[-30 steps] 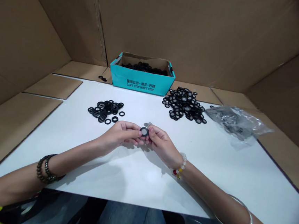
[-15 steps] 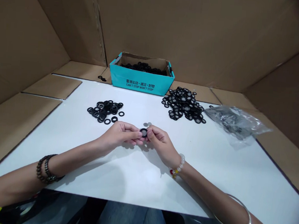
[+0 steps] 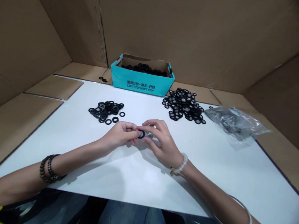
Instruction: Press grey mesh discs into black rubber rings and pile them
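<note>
My left hand [image 3: 122, 134] pinches a black rubber washer [image 3: 141, 134] between thumb and fingers, above the middle of the white table. A grey disc sits inside the washer's hole, partly under my thumb. My right hand [image 3: 160, 137] is close on the right, its thumb and fingers spread apart around the washer's right side. Its fingertips reach the washer's edge; whether they touch it I cannot tell. A small grey disc [image 3: 150, 135] shows between the right thumb and fingers, and whether it lies on the table is unclear.
A pile of black washers [image 3: 105, 111] lies left of centre. Washers with grey centres [image 3: 184, 104] are heaped at the back right, beside a clear plastic bag [image 3: 239, 123] of grey pieces. A turquoise box [image 3: 141, 83] of black rings stands behind. Cardboard walls [image 3: 185, 35] surround the table [image 3: 102, 177].
My right hand has let go of the washer's right side and spread its fingers. The left hand keeps its pinch on the washer, now tilted slightly. The view has shifted a little.
</note>
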Tool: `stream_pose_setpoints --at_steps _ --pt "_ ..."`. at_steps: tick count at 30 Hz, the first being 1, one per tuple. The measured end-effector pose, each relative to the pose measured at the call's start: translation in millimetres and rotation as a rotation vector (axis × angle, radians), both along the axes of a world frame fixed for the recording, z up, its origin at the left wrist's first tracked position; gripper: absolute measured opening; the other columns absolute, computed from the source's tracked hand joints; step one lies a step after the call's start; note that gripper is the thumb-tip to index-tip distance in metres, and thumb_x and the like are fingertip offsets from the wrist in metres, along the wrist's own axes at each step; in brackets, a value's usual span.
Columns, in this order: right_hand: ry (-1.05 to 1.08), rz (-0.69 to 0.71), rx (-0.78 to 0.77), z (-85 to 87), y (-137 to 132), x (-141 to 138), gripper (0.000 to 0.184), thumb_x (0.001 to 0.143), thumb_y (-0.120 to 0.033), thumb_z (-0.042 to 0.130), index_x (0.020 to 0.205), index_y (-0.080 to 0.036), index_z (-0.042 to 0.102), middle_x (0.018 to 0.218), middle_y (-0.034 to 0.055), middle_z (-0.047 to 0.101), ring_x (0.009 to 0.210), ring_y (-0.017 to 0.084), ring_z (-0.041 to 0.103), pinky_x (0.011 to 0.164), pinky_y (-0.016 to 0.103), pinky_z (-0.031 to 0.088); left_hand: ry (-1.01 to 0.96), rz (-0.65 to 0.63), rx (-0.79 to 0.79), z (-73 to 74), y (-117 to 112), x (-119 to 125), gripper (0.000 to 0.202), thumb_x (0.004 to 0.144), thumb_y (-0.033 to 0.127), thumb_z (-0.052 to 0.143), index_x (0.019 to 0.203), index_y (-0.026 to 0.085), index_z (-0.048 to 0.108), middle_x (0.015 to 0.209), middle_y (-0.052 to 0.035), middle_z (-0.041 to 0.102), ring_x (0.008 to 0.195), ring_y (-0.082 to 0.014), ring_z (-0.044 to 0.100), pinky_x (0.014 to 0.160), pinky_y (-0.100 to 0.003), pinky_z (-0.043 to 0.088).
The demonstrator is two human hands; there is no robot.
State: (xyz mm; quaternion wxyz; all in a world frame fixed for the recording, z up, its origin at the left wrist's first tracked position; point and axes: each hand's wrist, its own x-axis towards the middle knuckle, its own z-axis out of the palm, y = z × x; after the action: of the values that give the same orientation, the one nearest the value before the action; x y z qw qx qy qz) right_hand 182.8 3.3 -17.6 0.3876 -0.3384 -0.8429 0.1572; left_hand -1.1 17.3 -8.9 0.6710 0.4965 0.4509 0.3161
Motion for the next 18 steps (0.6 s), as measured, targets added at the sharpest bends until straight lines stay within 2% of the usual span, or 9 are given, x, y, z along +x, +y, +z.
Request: stream_pose_setpoints --at_steps 5,11,15,18 --pt "0.043 -0.063 0.06 -3.3 -2 -5 0.016 0.081 -0.021 0.061 0.097 -0.02 0.058 0.099 0.0075 0.055 0.095 0.022 0.05 0.083 0.04 0.044 0.007 0.016 -0.007 2.5 -2 4 0.014 0.062 0.025 0.07 0.063 0.012 0.063 0.051 0.0023 0.057 0.049 -0.0072 0.049 0.052 -0.021 0.036" --pt "0.061 -0.194 0.071 -7.4 -8 -13 0.012 0.076 -0.02 0.062 0.082 -0.021 0.053 0.093 0.0073 0.055 0.09 0.023 0.051 0.078 0.039 0.043 0.014 0.033 -0.009 4.0 -3 5 0.012 0.06 0.022 0.07 0.061 0.012 0.063 0.053 0.0011 0.058 0.05 -0.0085 0.05 0.052 -0.022 0.034" --pt "0.027 -0.232 0.048 -9.5 -11 -17 0.011 0.077 -0.023 0.061 0.086 -0.021 0.054 0.095 0.0086 0.055 0.091 0.024 0.051 0.077 0.039 0.042 0.015 0.033 -0.016 0.5 -3 5 0.014 0.063 0.025 0.07 0.061 0.013 0.063 0.053 0.0016 0.056 0.049 -0.0086 0.048 0.051 -0.023 0.034" --pt "-0.041 -0.238 0.085 -7.3 -4 -12 0.014 0.078 -0.027 0.061 0.091 -0.021 0.058 0.097 0.0088 0.055 0.091 0.025 0.052 0.078 0.04 0.041 0.013 0.001 0.013 -0.5 -3 5 0.02 0.067 0.031 0.07 0.066 0.013 0.062 0.058 0.0005 0.058 0.053 -0.0098 0.051 0.055 -0.023 0.039"
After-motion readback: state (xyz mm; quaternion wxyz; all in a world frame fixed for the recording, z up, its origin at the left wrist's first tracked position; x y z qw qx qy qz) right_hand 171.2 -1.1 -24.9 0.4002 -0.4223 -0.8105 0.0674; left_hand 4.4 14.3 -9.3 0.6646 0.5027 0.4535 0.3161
